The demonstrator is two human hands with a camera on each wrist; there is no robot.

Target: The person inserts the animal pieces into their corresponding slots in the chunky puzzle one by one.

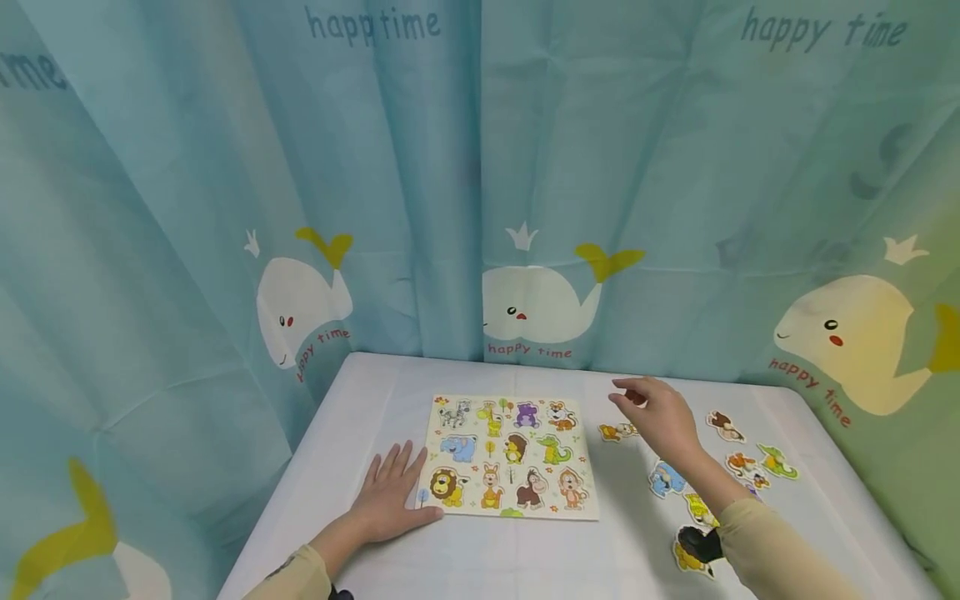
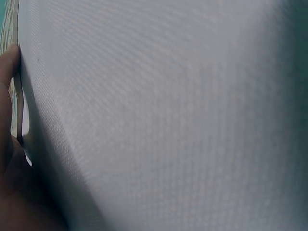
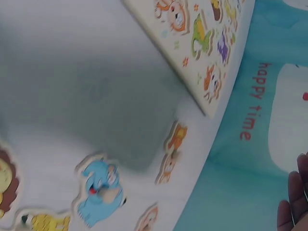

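A cream animal puzzle board (image 1: 510, 515) lies flat on the white table, printed with animals such as a zebra, a lion and a crocodile. My left hand (image 1: 390, 496) rests at its left edge, fingers spread and straight; the left wrist view shows fingers (image 2: 8, 62) against the board's edge. Raised over the table right of the board is my right hand (image 1: 660, 421), fingers loosely bent, nothing visible between thumb and forefinger. Close below it lies an orange-brown kangaroo-like piece (image 1: 611, 432). A blue elephant piece (image 3: 100, 190) lies nearer my right wrist.
Several loose animal pieces are scattered to the right, including a giraffe piece (image 1: 699, 508), a lion piece (image 1: 686, 557), a brown monkey-like piece (image 1: 724, 425) and a green crocodile piece (image 1: 777, 461). A blue-green whale-print curtain (image 1: 450, 208) hangs behind the table (image 1: 360, 400).
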